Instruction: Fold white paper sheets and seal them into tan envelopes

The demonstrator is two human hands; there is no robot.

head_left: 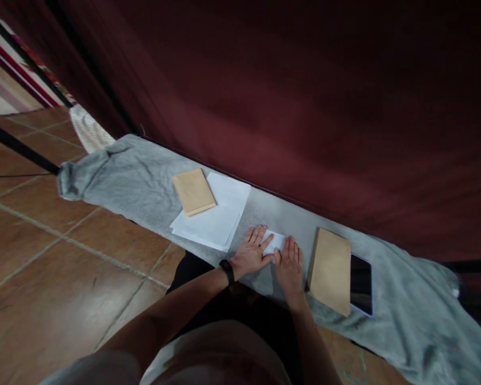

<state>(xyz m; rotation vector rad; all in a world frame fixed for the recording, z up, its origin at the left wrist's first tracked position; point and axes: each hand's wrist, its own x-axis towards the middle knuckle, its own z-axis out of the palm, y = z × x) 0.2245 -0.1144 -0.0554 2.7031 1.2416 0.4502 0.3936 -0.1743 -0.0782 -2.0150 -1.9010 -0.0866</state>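
Note:
A small folded piece of white paper (274,243) lies on the grey cloth between my two hands. My left hand (251,252), with a black band on its wrist, rests flat on the paper's left side with fingers spread. Over the right edge of the paper lies my right hand (289,267), palm down and fingers stretched out. Both hands press on it from above, covering its sides. To the left of my left hand are white paper sheets (228,214), and a brown envelope (194,191) lies partly on top of them.
A larger brown envelope or packet (331,270) lies right of my right hand, partly over a dark-screened tablet (361,283). Grey cloth (132,171) covers the long, narrow surface. A dark red curtain (264,107) hangs along its far edge. Tiled floor (56,267) shows at the left.

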